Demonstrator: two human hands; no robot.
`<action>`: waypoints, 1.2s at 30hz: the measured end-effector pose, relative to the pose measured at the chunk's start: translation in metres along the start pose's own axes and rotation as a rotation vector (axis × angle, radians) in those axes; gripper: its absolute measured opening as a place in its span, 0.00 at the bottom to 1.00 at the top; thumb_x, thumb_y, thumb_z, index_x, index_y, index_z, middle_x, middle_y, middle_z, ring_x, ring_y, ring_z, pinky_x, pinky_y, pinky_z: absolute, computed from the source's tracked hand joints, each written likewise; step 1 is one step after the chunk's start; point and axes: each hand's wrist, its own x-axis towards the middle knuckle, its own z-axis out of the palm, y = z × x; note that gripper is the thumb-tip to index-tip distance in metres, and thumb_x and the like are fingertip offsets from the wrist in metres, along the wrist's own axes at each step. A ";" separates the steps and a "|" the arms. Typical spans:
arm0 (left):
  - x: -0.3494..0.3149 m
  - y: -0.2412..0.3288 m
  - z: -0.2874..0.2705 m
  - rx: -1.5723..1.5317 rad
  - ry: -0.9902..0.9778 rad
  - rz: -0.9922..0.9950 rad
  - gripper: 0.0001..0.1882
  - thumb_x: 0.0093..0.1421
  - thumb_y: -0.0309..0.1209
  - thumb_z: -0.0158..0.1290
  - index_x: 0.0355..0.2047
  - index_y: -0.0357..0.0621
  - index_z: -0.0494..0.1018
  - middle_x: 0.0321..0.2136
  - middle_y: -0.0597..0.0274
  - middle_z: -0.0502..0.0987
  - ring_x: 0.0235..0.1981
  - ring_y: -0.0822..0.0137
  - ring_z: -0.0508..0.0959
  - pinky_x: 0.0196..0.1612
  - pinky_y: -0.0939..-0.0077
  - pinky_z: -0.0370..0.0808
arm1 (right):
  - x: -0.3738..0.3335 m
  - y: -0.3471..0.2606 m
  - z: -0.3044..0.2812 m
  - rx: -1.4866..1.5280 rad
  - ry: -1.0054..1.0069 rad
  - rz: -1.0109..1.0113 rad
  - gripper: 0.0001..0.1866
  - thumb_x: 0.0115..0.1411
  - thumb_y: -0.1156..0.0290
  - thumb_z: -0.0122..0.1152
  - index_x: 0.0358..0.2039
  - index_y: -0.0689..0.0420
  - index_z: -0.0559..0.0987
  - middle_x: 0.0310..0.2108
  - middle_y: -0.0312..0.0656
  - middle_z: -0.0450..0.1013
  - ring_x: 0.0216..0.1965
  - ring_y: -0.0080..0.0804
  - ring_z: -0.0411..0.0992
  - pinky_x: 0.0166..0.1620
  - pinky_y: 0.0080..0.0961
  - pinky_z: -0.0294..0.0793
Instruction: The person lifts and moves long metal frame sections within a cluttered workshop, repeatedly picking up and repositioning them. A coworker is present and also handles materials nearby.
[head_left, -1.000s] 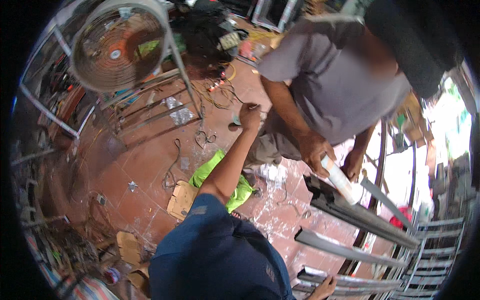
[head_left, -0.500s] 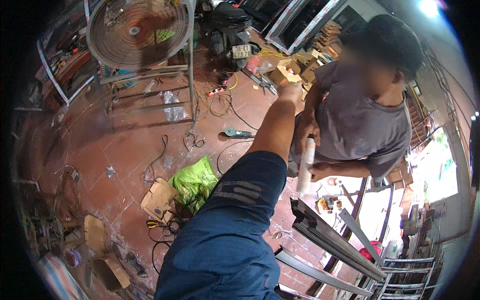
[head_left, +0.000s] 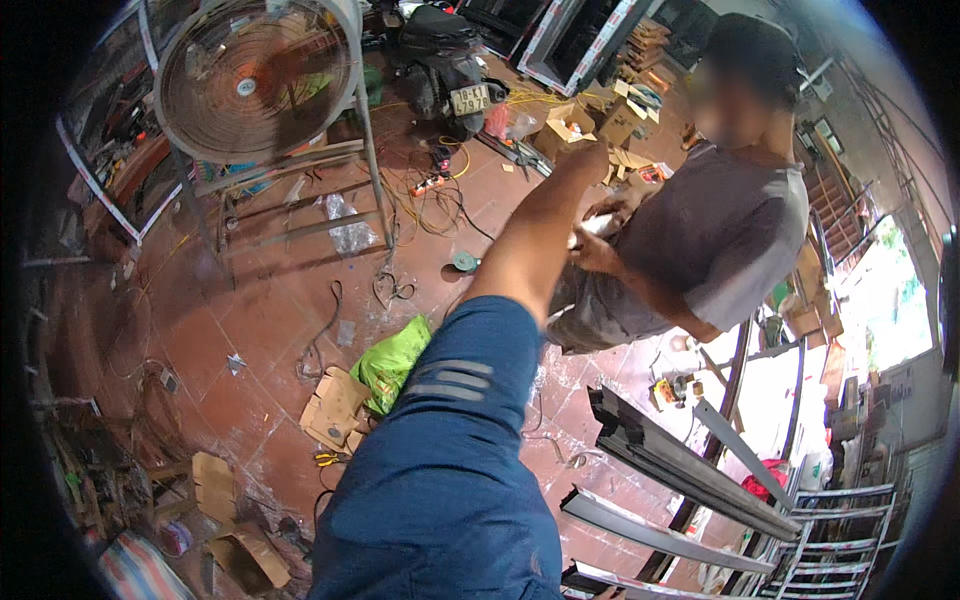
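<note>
Left hand (head_left: 588,160) held out far, close by co-worker (head_left: 715,235) with white tube (head_left: 598,224), can't tell its grip; right hand (head_left: 611,595), apparently, at near edge by metal profiles (head_left: 650,537), hold unreadable.

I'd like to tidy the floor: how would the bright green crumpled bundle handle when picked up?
Likely floppy, since the green bundle slumps in loose folds. Its sheen hints at a slightly slippery surface. Its flattened, uneven shape makes rolling seem unlikely.
</note>
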 end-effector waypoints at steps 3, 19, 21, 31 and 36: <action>-0.066 0.025 0.004 -0.219 0.162 0.206 0.41 0.62 0.27 0.54 0.75 0.55 0.57 0.44 0.43 0.85 0.48 0.41 0.84 0.49 0.46 0.79 | -0.002 0.014 0.015 0.017 0.058 0.068 0.28 0.75 0.55 0.56 0.59 0.70 0.77 0.56 0.65 0.76 0.57 0.63 0.74 0.63 0.48 0.71; -0.538 -0.209 0.271 -0.009 -0.834 -0.335 0.28 0.55 0.51 0.63 0.49 0.43 0.83 0.46 0.43 0.85 0.48 0.43 0.84 0.54 0.51 0.80 | 0.003 0.005 0.022 -0.017 -0.016 0.294 0.30 0.75 0.57 0.51 0.67 0.67 0.70 0.67 0.62 0.67 0.70 0.60 0.62 0.73 0.49 0.57; -0.556 -0.217 0.265 0.063 -0.958 -0.321 0.27 0.55 0.51 0.63 0.47 0.44 0.85 0.46 0.45 0.85 0.49 0.44 0.84 0.54 0.52 0.80 | -0.001 0.006 0.022 -0.017 -0.028 0.319 0.30 0.75 0.57 0.52 0.68 0.68 0.69 0.69 0.62 0.65 0.71 0.60 0.60 0.74 0.50 0.54; -0.543 -0.223 0.281 0.070 -1.120 -0.204 0.22 0.58 0.48 0.62 0.39 0.41 0.87 0.38 0.46 0.86 0.39 0.47 0.87 0.44 0.52 0.82 | -0.002 -0.001 0.024 0.002 -0.008 0.367 0.30 0.76 0.55 0.50 0.69 0.65 0.69 0.69 0.60 0.64 0.72 0.58 0.59 0.74 0.51 0.55; -0.525 -0.208 0.295 -0.030 -0.951 -0.078 0.23 0.57 0.48 0.61 0.38 0.39 0.86 0.40 0.43 0.86 0.42 0.46 0.86 0.48 0.52 0.81 | -0.002 0.007 0.025 -0.014 0.014 0.347 0.30 0.76 0.55 0.50 0.68 0.65 0.69 0.69 0.61 0.64 0.71 0.59 0.60 0.74 0.51 0.55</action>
